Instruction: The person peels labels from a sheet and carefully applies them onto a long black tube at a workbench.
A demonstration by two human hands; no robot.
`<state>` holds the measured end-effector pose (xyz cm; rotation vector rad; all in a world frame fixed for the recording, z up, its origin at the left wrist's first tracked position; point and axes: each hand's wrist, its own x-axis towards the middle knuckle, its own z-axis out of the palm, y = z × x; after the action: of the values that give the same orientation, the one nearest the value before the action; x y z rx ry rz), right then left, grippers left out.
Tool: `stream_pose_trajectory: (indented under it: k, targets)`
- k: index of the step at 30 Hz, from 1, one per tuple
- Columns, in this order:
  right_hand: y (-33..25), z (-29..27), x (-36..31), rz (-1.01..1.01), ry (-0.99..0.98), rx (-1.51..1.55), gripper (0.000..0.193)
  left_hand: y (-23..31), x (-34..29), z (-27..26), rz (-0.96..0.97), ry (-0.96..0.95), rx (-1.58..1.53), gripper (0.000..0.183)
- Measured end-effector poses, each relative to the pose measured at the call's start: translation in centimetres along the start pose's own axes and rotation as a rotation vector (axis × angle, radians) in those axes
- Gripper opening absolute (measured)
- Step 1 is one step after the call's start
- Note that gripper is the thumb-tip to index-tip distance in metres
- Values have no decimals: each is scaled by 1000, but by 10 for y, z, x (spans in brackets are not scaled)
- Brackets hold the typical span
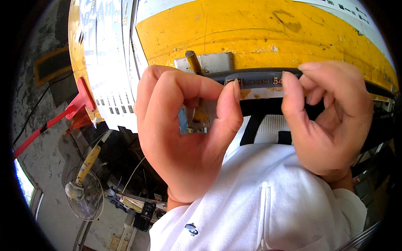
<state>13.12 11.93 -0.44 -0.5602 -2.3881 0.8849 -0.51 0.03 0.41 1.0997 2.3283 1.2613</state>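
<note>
Between my two hands is a small see-through label strip (255, 81) with light printing, lying over a dark bar (213, 77) along the table's near edge. The thumb and forefinger of my left hand (176, 125) pinch the strip's left end. At its right end, my right hand (331, 121) has its thumb and forefinger closed on the strip, the other fingers curled in. Part of the bar is hidden behind my hands. Just beyond my left hand stands a metal plate (217, 62) with a brownish peg (193, 62) rising beside it.
The worn yellow tabletop (251, 33) spreads ahead. White sheets (104, 54) with small dark marks lie at its left, and another sheet (343, 8) at the far right. A red T-shaped piece (79, 100) sits by the left edge; a fan (85, 192) is at lower left.
</note>
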Motion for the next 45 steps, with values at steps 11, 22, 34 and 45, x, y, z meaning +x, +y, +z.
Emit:
stream_pose_trajectory:
  k: [11,22,34,45]
  targets:
    - [-4,-19,-16,-236,-181,-105,44,3,1,-1,-30,-17,25,21]
    - [5,-31,-8,-132,-127,-254,41,4,-2,-1,-45,9,52,21]
    - [-3,-23,16,46,-159,-131,16,5,0,0,-57,-1,22,20]
    - [10,-3,0,62,-28,103,15,2,0,-2,-49,-33,2,21]
